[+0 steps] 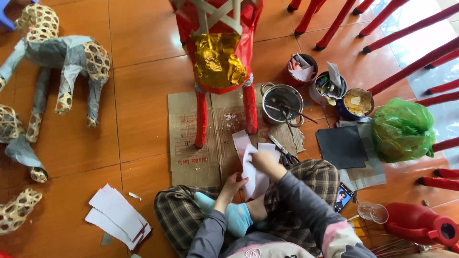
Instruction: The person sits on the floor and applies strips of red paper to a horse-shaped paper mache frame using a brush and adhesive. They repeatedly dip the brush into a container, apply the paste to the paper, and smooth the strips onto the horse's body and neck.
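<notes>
The person is sitting cross-legged on the tiled floor (143,38), holding a pale pink sheet of paper (252,177) over the lap. The left hand (234,184) is gripping the sheet's lower left edge with fingers closed on it. The right hand (264,161) is pinching the sheet's upper edge from above.

The sheet is lying just in front of a flattened cardboard mat (191,138), on which a red paper-covered animal frame (221,52) with a gold foil patch is standing. Scissors (282,150) are lying on the cardboard just beside the right hand. A steel pot (282,102) holding sticks is sitting near three small tubs of scraps. A stack of white paper strips (117,215) is lying well apart to the left. Woven bamboo animal frames (62,62), partly papered in grey, are lying at the far left. A green plastic bag (402,129) is sitting at the right.
</notes>
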